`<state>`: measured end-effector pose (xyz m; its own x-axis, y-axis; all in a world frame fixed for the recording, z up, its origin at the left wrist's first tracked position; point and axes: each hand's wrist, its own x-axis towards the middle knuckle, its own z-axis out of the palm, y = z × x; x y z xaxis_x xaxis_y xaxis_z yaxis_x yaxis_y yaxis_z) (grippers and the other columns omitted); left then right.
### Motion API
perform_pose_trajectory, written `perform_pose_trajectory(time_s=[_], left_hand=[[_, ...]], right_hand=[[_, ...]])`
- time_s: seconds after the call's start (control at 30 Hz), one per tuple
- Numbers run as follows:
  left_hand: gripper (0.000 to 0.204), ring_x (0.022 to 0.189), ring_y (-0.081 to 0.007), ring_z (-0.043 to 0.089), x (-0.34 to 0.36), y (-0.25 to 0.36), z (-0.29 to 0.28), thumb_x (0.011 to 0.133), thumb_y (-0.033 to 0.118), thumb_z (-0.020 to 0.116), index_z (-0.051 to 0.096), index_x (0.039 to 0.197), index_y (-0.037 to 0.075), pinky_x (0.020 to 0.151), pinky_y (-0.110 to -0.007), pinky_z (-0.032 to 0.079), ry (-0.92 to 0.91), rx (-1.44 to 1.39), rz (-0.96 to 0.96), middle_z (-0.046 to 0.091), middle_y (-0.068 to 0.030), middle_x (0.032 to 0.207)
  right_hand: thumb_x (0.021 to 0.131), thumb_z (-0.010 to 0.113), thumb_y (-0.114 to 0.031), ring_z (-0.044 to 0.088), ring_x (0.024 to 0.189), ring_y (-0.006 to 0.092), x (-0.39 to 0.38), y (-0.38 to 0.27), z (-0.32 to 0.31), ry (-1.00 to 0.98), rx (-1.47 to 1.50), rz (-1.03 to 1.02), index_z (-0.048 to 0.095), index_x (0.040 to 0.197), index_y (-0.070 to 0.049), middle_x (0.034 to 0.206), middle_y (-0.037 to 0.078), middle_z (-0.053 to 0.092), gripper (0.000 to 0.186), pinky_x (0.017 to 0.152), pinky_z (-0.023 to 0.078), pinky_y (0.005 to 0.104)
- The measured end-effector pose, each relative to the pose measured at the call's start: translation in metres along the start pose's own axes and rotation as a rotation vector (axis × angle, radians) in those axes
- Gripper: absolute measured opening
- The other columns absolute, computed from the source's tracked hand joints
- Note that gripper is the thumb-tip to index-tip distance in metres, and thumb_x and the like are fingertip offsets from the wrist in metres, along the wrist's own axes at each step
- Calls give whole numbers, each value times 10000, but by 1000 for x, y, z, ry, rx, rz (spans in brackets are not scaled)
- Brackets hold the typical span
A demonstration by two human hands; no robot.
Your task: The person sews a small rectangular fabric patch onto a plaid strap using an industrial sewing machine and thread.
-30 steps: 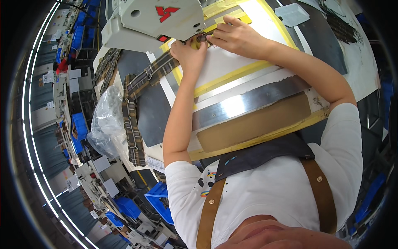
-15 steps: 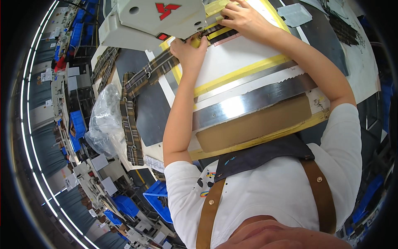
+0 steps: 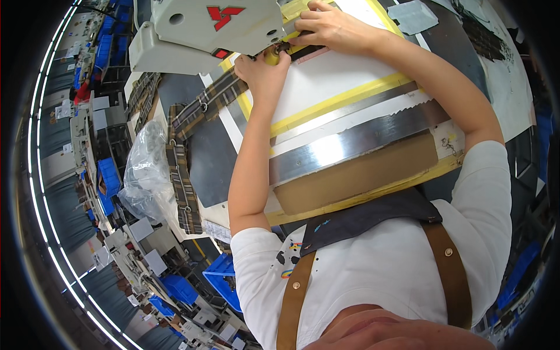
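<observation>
A brown-and-grey plaid strap (image 3: 219, 98) with metal rings runs from the left up to the front of a white sewing machine head (image 3: 175, 44). My left hand (image 3: 262, 74) is closed at the strap's end beside the machine, thumb and fingers bent around it. A small yellow round part (image 3: 272, 56) shows just past the left thumb. Bent over the work to the right of the machine is my right hand (image 3: 335, 30), its fingertips close to the left hand. The machine head and my fingers hide the strap's end and the needle area.
White sheeting edged with yellow tape (image 3: 338, 105) covers the work surface, with a metal strip (image 3: 356, 140) in front. More strap (image 3: 182, 175) hangs at the left beside a clear plastic bag (image 3: 143, 172). A grey-white pouch (image 3: 413, 17) lies at the far right.
My right hand has shifted left toward the machine and my left hand, covering dark strips that showed beneath it before. The left hand stays by the machine.
</observation>
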<state>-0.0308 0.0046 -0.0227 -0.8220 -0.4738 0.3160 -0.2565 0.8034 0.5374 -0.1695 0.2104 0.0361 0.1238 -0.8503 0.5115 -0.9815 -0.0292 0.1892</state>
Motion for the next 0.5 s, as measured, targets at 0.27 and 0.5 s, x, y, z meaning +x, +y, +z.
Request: perform_pose_trajectory(time_s=[0.27, 0.5], left_hand=[[542, 1307, -451, 407, 2, -5, 1, 862, 378, 714, 737, 1171, -66, 1166, -552, 361, -58, -332, -47, 498, -295, 1326], [600, 1346, -450, 385, -7, 10, -4, 872, 445, 761, 734, 1209, -50, 1171, -566, 338, -15, -29, 84, 527, -300, 1339]], right_hand=[[912, 620, -199, 600, 1157, 285, -9, -3, -5, -89, 29, 192, 751, 1201, -195, 1200, 29, 644, 317, 1004, 498, 419], [890, 627, -171, 603, 1094, 281, -13, -11, -7, -98, -54, 190, 756, 1208, -167, 1091, 47, 622, 344, 971, 496, 419]])
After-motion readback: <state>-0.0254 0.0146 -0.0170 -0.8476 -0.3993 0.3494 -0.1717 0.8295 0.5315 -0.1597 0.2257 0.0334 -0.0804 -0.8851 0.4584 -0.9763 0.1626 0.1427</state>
